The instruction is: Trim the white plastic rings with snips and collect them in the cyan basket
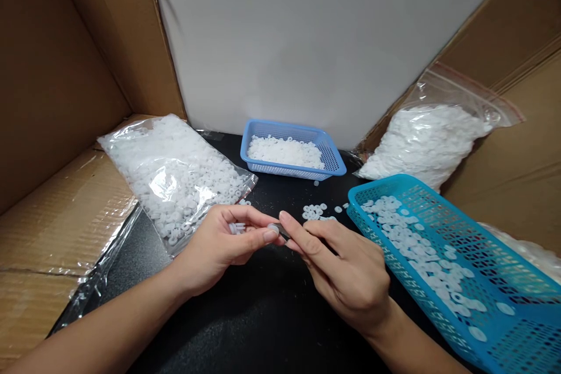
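My left hand (219, 245) pinches a small white plastic disc (273, 228) between thumb and forefinger. More white plastic pieces (236, 228) are tucked behind the thumb in the same hand. My right hand (346, 272) is closed on a thin, dark metal blade-like tool (284, 234), whose tip meets the disc's edge. Most of that tool is hidden by the fingers, so its exact kind does not show. Both hands meet above the black tabletop (263, 315), just in front of a loose cluster of white rings (314, 211).
A blue basket (289, 172) of white rings stands at the back. At right, a larger turquoise basket (421, 310) holds scattered white discs. Clear bags of white pieces lie left (175, 181) and back right (421, 140). Cardboard walls (87, 29) and a white panel (307, 41) enclose the table.
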Motion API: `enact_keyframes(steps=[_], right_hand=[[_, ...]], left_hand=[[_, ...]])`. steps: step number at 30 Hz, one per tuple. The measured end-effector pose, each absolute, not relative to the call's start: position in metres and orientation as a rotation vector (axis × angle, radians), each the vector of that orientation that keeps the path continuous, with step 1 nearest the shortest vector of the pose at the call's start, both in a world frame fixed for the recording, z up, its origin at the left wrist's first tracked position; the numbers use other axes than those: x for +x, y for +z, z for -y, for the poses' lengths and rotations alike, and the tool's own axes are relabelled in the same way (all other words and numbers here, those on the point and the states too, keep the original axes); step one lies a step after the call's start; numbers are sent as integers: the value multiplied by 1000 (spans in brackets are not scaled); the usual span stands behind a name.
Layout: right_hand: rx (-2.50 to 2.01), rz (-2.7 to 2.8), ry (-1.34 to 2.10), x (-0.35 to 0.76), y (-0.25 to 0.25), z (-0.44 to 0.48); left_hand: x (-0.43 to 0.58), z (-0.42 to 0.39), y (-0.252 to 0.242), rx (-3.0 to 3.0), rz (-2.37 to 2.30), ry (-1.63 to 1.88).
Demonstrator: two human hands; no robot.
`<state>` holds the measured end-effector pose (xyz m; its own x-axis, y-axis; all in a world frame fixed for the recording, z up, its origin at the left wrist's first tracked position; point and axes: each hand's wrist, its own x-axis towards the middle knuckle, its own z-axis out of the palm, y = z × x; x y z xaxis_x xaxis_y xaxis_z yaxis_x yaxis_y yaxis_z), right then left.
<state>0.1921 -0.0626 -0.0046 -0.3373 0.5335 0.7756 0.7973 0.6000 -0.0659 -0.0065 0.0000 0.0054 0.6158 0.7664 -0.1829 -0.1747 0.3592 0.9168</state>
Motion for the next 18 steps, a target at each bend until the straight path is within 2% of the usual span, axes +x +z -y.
enact_keyframes(steps=[18], right_hand=[[-1044,2139,-524,198,-1,65]], left_hand=[[-8,0,9,1285,-748,656]])
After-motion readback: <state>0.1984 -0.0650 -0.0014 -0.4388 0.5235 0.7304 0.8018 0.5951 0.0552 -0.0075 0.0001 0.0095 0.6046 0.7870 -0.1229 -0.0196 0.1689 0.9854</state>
